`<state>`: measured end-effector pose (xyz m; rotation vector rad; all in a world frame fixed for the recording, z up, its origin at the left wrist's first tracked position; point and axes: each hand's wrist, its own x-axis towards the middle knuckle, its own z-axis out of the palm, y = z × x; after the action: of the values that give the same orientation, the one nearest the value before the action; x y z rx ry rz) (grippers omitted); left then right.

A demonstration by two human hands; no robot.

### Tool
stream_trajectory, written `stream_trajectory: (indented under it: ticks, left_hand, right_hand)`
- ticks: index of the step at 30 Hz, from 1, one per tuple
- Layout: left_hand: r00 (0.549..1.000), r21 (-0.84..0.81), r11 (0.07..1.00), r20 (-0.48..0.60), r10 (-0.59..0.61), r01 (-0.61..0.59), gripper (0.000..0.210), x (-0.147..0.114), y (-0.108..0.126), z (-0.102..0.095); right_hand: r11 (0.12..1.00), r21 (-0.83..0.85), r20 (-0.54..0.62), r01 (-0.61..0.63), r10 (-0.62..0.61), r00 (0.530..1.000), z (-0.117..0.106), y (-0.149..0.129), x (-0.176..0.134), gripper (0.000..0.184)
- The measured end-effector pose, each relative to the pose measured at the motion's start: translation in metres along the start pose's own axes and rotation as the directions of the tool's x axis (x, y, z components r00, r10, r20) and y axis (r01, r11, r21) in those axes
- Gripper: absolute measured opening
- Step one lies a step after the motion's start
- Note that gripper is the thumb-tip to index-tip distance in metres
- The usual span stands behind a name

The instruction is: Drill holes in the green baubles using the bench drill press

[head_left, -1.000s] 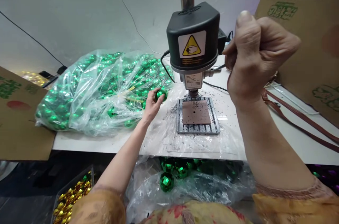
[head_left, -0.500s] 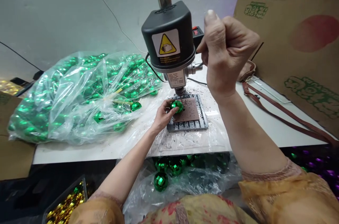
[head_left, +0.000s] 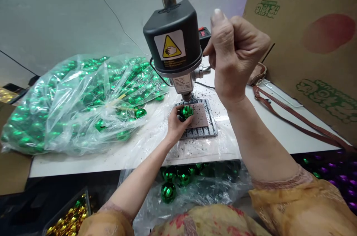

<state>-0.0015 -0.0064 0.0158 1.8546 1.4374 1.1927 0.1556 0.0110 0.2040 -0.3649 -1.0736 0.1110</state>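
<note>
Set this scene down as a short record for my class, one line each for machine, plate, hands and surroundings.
Machine: black-housed drill press with a yellow warning sign
Plate: slotted metal, bearing a pinkish-brown board
Left hand: holds a green faceted ball over the plate
Right hand: closed, raised beside the drill press; what it grips is hidden
Left side: see-through bag of green balls
Right side: brown straps, cardboard box
Below the tabletop: green balls, gold balls, purple balls

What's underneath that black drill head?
Below it, the left hand holds a green ball over a brown board, which lies on a slotted metal plate. Hand and ball cover part of the board, so that patch can't be seen.
</note>
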Motion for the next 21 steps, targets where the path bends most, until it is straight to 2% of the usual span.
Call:
stream_trajectory:
  ticks: [3, 9, 14, 17, 21]
  left_hand:
    - [0.999, -0.001, 1.0, 0.035, 0.008, -0.008, 0.048, 0.003, -0.001, -0.002]
    - [0.991, -0.028, 0.994, 0.075, 0.107, -0.105, 0.046, 0.007, -0.002, -0.003]
    - [0.984, 0.049, 0.986, 0.083, 0.158, -0.162, 0.047, 0.007, 0.001, 0.004]
    - [0.986, 0.022, 0.989, 0.077, 0.146, -0.148, 0.048, 0.004, 0.003, 0.01]
    - [0.997, -0.066, 0.997, 0.049, 0.052, -0.049, 0.049, -0.001, 0.003, 0.013]
  right_hand:
    - [1.0, -0.017, 0.005, -0.015, 0.015, 1.0, 0.0, -0.001, 0.0, 0.041]
    - [0.999, -0.033, -0.01, -0.023, 0.022, 1.0, 0.001, -0.003, 0.0, 0.042]
    - [0.982, -0.181, 0.001, -0.048, 0.049, 0.999, -0.001, -0.004, -0.001, 0.046]
    - [0.979, -0.197, 0.019, -0.044, 0.049, 0.999, -0.002, -0.001, 0.0, 0.05]
    - [0.975, -0.221, 0.042, -0.027, 0.037, 0.998, -0.003, 0.001, -0.001, 0.056]
